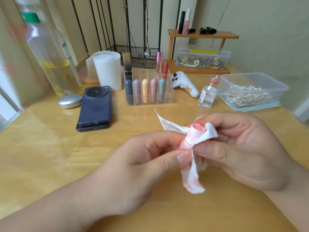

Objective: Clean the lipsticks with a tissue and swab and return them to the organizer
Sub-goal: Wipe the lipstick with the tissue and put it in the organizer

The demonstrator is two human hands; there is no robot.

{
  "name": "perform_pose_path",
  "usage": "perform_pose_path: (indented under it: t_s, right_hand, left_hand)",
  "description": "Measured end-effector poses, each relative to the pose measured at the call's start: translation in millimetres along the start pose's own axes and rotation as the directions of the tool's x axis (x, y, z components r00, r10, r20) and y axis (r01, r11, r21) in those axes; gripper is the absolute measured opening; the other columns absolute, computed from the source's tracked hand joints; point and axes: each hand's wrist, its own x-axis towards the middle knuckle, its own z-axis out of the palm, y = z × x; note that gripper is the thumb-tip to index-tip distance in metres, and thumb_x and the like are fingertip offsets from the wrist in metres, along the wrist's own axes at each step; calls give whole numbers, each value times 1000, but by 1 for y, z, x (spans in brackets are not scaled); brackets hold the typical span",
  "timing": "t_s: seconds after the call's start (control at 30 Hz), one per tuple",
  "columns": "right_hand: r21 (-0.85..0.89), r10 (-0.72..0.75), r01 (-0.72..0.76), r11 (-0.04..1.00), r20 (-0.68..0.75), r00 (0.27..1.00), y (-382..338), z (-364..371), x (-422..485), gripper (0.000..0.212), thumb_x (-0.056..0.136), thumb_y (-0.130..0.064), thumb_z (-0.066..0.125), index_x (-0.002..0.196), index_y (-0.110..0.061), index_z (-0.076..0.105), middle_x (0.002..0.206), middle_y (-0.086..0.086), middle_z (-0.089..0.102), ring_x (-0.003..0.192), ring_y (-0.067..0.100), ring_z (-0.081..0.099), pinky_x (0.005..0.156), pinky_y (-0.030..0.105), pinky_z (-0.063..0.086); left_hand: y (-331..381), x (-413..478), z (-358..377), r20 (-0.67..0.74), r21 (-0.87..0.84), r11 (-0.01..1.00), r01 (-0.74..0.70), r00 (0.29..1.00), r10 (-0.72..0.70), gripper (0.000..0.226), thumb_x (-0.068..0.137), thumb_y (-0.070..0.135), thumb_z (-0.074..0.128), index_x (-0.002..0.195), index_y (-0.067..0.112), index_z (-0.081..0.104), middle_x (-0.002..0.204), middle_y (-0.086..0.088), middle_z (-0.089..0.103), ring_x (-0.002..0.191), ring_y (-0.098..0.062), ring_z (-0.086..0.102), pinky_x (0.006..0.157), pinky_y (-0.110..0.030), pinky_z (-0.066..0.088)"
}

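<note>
While left hand (133, 163) pinches lipstick (197, 129), right hand (244, 151) pinches tissue (194, 178)

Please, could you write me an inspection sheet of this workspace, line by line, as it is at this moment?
Surface: wooden table, glossy, no spill seen.
Job's things: open lipstick wrapped in a pink-stained tissue; clear organizer with five pastel lipsticks in front, three taller ones behind; tissue roll; box of swabs; small glass bottle.
Clutter: two stacked phones, silver disc, large bottle of yellow liquid, white handheld device.
Grips: left hand pinches the lipstick; right hand pinches the tissue against it.
Cables: thin dark cords hang behind the wire basket.
Surroundings: wooden shelf with cosmetics, curtain at left, pale wall.
</note>
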Motion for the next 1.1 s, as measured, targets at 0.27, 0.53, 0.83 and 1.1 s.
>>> perform_pose_path:
  t_s: [0.27,0.53,0.83,1.1]
  right_hand:
    - [-34,12,-12,999,5,1000,1,4,-1,25,84,-19,75,91,4,69,76,30,51,56,49,42,52,38,49]
    - [16,45,-45,999,-16,999,0,7,1,19,85,-20,73,86,-1,71,68,21,58,54,24,58,53,29,50]
    - [-56,0,-2,998,-36,999,2,17,-3,6,84,-10,70,81,-4,71,61,28,49,45,23,44,47,25,42]
    - [-53,73,-75,996,-33,997,4,10,0,21,86,-27,73,83,-6,71,63,21,59,51,24,53,52,28,46]
  left_hand:
    - [-3,1,6,-160,-4,999,-41,986,40,14,76,20,78,89,15,74,81,-4,71,79,-15,64,76,-23,53]
    - [7,1,0,27,104,994,35,999,-38,22,100,22,59,104,7,74,95,2,75,88,-5,64,80,-19,48]
    - [4,1,3,-194,109,992,60,980,-38,35,66,27,88,87,6,70,92,-34,65,86,-56,57,84,-72,46]
    - [2,2,2,-87,94,994,47,995,-39,12,89,14,72,94,4,73,93,-12,76,90,-30,71,90,-41,56]
